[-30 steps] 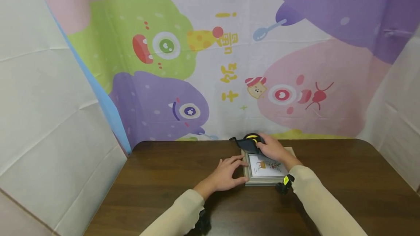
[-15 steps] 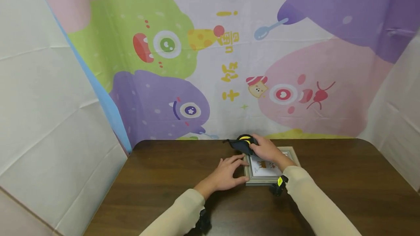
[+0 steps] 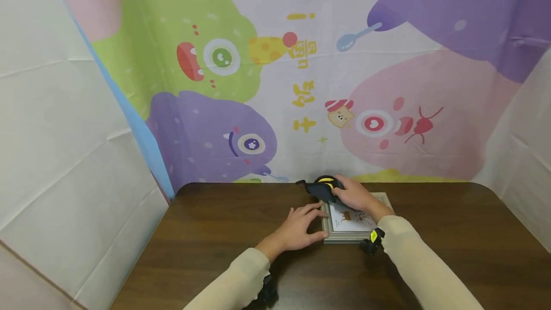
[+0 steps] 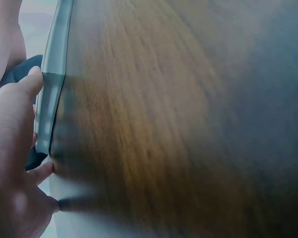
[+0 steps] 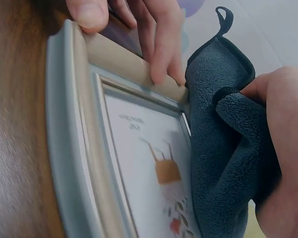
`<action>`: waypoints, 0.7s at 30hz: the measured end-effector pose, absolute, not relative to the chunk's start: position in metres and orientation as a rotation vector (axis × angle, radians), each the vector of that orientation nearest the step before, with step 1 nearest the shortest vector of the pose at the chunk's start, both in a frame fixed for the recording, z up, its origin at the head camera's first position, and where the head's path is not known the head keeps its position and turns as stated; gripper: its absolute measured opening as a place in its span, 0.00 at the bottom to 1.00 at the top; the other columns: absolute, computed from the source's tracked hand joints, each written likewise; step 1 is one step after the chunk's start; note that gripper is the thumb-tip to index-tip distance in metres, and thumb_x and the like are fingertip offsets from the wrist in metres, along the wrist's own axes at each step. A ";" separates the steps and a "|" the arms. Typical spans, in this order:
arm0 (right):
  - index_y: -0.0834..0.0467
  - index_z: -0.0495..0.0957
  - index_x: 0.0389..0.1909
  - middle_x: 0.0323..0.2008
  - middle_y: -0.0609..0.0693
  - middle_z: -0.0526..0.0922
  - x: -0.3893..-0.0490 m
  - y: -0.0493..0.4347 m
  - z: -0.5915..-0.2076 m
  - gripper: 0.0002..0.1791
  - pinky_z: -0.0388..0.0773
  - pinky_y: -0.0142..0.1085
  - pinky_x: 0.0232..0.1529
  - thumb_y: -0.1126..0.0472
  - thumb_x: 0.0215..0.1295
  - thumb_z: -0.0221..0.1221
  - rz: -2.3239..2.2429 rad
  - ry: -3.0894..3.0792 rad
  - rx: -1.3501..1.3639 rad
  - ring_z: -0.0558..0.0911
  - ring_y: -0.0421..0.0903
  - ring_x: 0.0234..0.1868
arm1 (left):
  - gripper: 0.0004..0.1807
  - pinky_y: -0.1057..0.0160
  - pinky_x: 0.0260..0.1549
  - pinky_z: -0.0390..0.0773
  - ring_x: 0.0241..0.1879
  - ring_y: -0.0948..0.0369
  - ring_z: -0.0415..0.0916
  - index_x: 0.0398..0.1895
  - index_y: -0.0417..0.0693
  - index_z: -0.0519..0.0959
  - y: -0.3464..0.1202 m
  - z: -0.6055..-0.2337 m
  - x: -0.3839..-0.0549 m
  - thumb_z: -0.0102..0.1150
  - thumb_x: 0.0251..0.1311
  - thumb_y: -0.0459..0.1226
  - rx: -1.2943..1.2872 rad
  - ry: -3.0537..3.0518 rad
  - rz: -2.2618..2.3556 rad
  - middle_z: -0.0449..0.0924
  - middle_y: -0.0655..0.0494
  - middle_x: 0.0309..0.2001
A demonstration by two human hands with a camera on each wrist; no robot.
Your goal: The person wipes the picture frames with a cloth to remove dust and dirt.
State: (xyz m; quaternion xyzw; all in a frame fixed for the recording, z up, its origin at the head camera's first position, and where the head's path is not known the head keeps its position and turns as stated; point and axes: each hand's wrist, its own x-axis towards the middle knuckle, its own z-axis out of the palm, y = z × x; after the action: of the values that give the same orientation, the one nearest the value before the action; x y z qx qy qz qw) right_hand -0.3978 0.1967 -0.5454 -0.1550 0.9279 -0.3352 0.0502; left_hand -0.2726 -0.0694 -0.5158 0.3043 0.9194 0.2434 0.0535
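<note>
A framed picture (image 3: 344, 224) of a deer and flowers lies flat on the brown table. Along its left side my left hand (image 3: 294, 229) rests with fingers spread, touching the frame's edge; in the right wrist view the left thumb (image 5: 89, 15) lies at the frame's corner. My right hand (image 3: 355, 195) grips a dark cleaning cloth (image 3: 320, 193) with a hanging loop and a yellow patch. The cloth lies against the frame's far side and hides part of it. In the left wrist view, the frame's side (image 4: 52, 94) shows beside the left thumb.
The wooden table (image 3: 206, 233) reaches out on both sides of the frame. A cartoon-printed curtain (image 3: 297, 152) hangs at its back edge, and pale cloth walls (image 3: 69, 157) stand to the sides. Small black cameras are on both wrists.
The right hand slid left along the frame's far side with the cloth, then came part of the way back right. The left hand has stayed at the frame's left side.
</note>
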 end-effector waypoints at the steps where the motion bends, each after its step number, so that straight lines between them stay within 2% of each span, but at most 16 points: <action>1: 0.60 0.65 0.87 0.79 0.68 0.77 -0.397 0.199 -0.542 0.38 0.76 0.68 0.76 0.46 0.83 0.53 -1.005 2.824 -0.476 0.79 0.69 0.78 | 0.30 0.21 0.83 0.58 0.87 0.44 0.64 0.78 0.63 0.78 -0.069 -0.516 -0.273 0.64 0.79 0.59 0.923 2.794 0.736 0.63 0.58 0.90; 6: 0.58 0.67 0.86 0.78 0.66 0.79 -0.402 0.216 -0.541 0.37 0.77 0.67 0.74 0.45 0.83 0.54 -0.987 2.802 -0.456 0.80 0.67 0.77 | 0.30 0.21 0.83 0.58 0.88 0.44 0.64 0.78 0.63 0.78 -0.070 -0.517 -0.274 0.63 0.79 0.59 0.918 2.795 0.737 0.64 0.57 0.90; 14: 0.62 0.72 0.82 0.73 0.67 0.83 -0.419 0.248 -0.556 0.34 0.74 0.70 0.76 0.53 0.80 0.56 -1.089 2.820 -0.489 0.81 0.68 0.74 | 0.30 0.22 0.84 0.57 0.88 0.45 0.64 0.77 0.64 0.78 -0.069 -0.517 -0.274 0.65 0.78 0.59 0.893 2.798 0.732 0.64 0.58 0.90; 21: 0.63 0.73 0.80 0.71 0.65 0.84 -0.400 0.262 -0.535 0.33 0.78 0.66 0.73 0.52 0.81 0.56 -1.004 2.864 -0.488 0.83 0.63 0.70 | 0.30 0.22 0.84 0.57 0.88 0.45 0.64 0.78 0.63 0.78 -0.069 -0.517 -0.273 0.65 0.78 0.59 0.897 2.791 0.741 0.64 0.58 0.90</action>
State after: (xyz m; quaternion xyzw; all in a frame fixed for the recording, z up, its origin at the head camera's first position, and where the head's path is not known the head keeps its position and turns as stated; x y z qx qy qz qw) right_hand -0.4002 0.2618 -0.5349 -0.1586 0.9312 -0.3263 0.0338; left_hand -0.2735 -0.0689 -0.5168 0.2962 0.9214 0.2447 0.0586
